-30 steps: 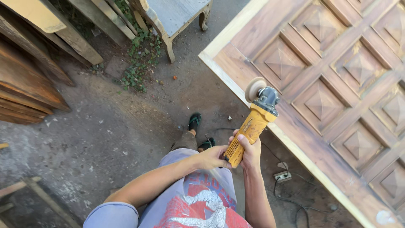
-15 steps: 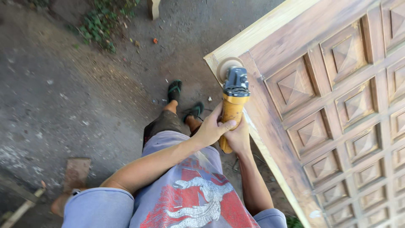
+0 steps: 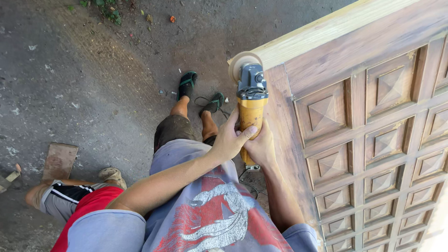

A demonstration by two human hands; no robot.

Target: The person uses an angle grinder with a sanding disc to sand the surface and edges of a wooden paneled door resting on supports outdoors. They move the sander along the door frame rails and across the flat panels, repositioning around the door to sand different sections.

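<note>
Angle grinder [image 3: 251, 100], yellow body with grey gear head, sits at centre frame, just left of the carved wooden door [image 3: 373, 121] that fills the right side. Long axis runs near vertical in the frame: handle end low, by the person's torso; head and sanding disc [image 3: 242, 63] at the top, pointing away from the body toward the door's pale top edge [image 3: 326, 30]. Disc lies at the upper left corner of the door, touching or just off the wood; contact cannot be told.

Left hand [image 3: 229, 140] reaches across from lower left, fingers wrapped closed round the yellow barrel, thumb up along its side. Right hand [image 3: 261, 148] grips the same barrel from the door side, fingers curled behind and mostly hidden. Both hands sit below the head, so the tool extends upward from the fingers; neither is clearly nearer the disc.

Sandalled feet [image 3: 200, 93] stand on concrete ground [image 3: 84, 84] left of the tool. Another person's leg [image 3: 56, 198] shows at lower left.
</note>
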